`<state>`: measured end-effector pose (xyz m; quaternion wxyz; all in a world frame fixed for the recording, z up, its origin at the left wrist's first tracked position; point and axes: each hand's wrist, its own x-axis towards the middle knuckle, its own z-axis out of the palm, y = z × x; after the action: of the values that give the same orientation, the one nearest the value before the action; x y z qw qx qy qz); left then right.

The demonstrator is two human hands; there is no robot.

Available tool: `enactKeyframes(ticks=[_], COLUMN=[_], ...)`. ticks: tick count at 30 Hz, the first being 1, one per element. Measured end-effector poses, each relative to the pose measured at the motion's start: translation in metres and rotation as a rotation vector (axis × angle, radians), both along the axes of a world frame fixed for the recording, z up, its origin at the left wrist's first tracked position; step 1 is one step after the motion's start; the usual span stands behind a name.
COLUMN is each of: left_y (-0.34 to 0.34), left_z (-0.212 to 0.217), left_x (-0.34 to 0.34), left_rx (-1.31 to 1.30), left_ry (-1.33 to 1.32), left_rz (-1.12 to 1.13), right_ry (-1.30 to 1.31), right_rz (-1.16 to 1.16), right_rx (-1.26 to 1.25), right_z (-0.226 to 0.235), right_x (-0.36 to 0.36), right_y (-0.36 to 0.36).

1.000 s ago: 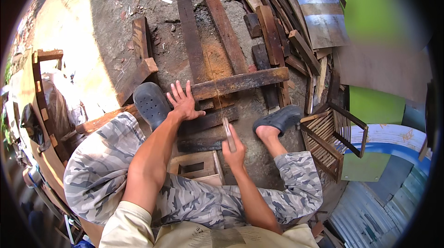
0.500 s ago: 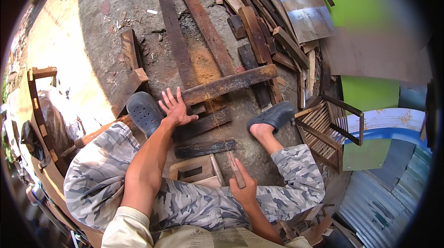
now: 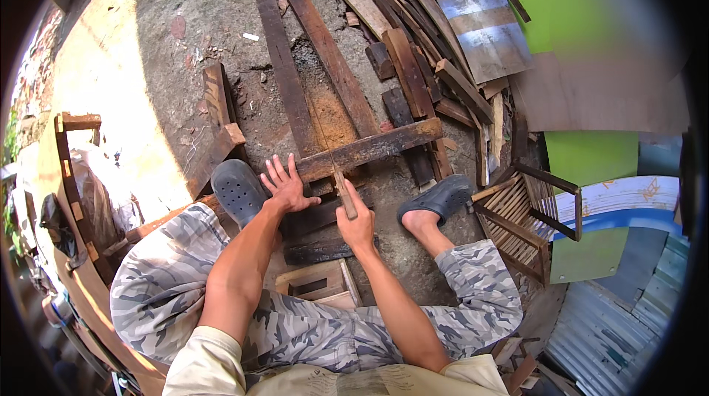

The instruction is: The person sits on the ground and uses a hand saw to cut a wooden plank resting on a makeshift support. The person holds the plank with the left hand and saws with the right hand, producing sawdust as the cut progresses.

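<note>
A dark, weathered wooden beam [image 3: 384, 143] lies crosswise in front of me, over two long dark planks [image 3: 325, 45] that run away from me. My left hand [image 3: 286, 191] rests with fingers spread at the beam's left end. In my closed right hand [image 3: 357, 226] is the wooden handle of a handsaw [image 3: 345, 195], close to the beam's near edge. Its thin blade crosses the beam right of my left hand and reaches out on the far side. Orange-brown sawdust [image 3: 332, 119] covers the ground there. Short dark wood blocks [image 3: 325, 250] lie on the near side.
My feet in dark clogs [image 3: 238, 191] flank the work. A small wooden frame [image 3: 317, 278] sits close to my legs. Stacked planks [image 3: 413, 64] and a slatted wooden piece [image 3: 521, 211] stand to the right. A sunlit wooden frame [image 3: 70, 189] is at the left.
My right hand has pushed the saw forward, from near my lap to close to the beam, so the blade now sticks out farther beyond it. My left hand stays at the beam's end.
</note>
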<state>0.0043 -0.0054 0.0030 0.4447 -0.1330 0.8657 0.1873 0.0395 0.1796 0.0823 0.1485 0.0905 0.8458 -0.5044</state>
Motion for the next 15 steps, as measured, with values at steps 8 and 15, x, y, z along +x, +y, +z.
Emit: enactKeyframes(ticks=[8, 15], left_y=[-0.004, 0.003], left_z=[0.006, 0.008], left_x=[0.003, -0.003], left_rx=[0.027, 0.024], left_ry=[-0.009, -0.026], left_rz=[0.030, -0.005], right_ry=[-0.082, 0.035], right_rz=[0.074, 0.008], right_rx=[0.107, -0.007], right_z=[0.140, -0.006], right_x=[0.109, 0.006], right_y=[0.067, 0.009])
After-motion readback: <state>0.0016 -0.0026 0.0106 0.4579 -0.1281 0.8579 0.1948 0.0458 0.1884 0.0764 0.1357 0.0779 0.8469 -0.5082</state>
